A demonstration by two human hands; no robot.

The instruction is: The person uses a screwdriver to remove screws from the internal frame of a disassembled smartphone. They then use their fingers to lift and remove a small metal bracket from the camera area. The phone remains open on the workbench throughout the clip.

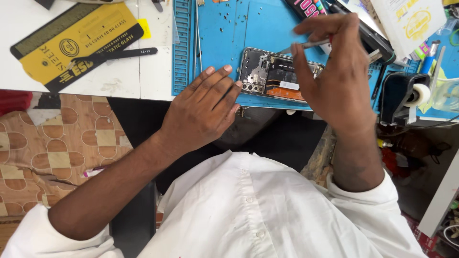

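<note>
Head view looks straight down at a person in a white shirt working at the near edge of a tabletop (153, 71). An opened phone (279, 75) lies with its back cover off on a blue work mat (224, 43), close to the mat's near edge, its circuit boards, camera cluster and an orange strip exposed. The left hand (203, 110) rests flat on the mat and tabletop edge with its fingers extended and its grip released, the fingertips touching the phone's left end beside the camera cluster. The right hand (334, 71) is raised over the phone's right half, its grip clenched on slim metal tweezers (306, 46) pinched between thumb and fingers; the tweezer tips point left and down toward the upper middle of the phone, but whether they touch the board cannot be told. Small dark specks, perhaps screws, are scattered on the mat above the phone. To the left, on the white part of the tabletop, lies a yellow and black flat package (76, 43) with a thin black tool (124, 53) across its corner. To the right of the mat stands a black tape dispenser (406, 95) with a white roll. A patterned floor (52, 148) shows below the tabletop on the left.
</note>
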